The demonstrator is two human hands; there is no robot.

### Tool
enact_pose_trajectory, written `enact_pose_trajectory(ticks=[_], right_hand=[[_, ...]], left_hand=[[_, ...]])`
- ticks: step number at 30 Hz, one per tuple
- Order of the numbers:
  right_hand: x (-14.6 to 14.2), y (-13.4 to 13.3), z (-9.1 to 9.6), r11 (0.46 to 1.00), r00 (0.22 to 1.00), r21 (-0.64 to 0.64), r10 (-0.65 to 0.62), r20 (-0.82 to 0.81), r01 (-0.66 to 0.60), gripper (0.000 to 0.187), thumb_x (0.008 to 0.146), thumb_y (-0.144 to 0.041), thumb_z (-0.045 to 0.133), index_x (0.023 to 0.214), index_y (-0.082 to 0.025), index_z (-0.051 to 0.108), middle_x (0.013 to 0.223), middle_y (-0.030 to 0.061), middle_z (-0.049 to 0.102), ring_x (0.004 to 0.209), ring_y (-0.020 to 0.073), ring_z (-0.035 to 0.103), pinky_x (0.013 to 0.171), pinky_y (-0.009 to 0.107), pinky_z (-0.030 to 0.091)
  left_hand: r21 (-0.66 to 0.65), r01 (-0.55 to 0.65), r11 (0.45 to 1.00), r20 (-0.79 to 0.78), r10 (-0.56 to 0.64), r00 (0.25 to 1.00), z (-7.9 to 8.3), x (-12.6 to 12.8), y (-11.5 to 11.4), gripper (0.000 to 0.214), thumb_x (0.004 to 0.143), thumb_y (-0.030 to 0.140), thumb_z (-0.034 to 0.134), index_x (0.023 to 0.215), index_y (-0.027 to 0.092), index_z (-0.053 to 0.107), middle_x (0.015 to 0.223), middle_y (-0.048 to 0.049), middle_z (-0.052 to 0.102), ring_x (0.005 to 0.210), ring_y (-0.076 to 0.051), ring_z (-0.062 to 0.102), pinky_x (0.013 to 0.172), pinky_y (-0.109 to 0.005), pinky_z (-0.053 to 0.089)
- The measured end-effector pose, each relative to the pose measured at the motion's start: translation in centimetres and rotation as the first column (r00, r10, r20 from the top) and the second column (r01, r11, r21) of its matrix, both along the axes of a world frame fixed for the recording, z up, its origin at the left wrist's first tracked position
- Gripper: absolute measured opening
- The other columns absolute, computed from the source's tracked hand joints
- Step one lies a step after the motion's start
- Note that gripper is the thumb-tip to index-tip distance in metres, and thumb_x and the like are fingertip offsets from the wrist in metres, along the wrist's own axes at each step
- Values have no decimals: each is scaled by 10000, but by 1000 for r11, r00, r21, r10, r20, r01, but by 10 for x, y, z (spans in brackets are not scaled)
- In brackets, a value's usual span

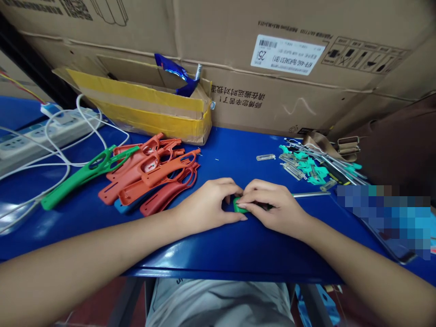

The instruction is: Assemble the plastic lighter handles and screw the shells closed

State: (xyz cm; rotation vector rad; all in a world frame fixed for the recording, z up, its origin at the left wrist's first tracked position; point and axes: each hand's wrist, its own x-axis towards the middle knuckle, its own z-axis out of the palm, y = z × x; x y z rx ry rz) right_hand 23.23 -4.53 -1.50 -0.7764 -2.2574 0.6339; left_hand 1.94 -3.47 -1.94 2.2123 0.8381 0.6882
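Note:
Both hands meet at the middle of the blue table (221,245). My left hand (207,204) and my right hand (272,204) are closed together on a small green plastic piece (238,206), pinching it between fingertips. A thin metal rod (311,194) runs out to the right from under my right hand. Most of the green piece is hidden by the fingers.
A pile of orange plastic handles (153,175) and one green handle (85,175) lie to the left. Metal rods with teal tips (313,165) lie to the right. A power strip with white cables (41,134), a taped cardboard box (146,106) and big cartons (272,59) stand behind.

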Motion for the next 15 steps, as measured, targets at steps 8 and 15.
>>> enact_pose_trajectory(ticks=[8,15], right_hand=[[1,1,-1,1000,999,23,9,33,-10,142,944,-167,637,937,-235,762,892,49,699,804,155,670,705,276,552],[4,-1,-1,1000,999,0,20,33,-20,113,924,-214,686,1008,-218,762,923,60,692,816,154,673,722,276,555]], left_hand=[[-16,4,1000,-10,-4,1000,-1,0,-1,250,812,289,813,992,161,693,917,-8,616,774,-125,586,681,-237,467],[-2,10,1000,-13,-10,1000,1,0,-2,184,830,261,790,947,162,687,889,-2,608,755,-119,585,672,-231,465]])
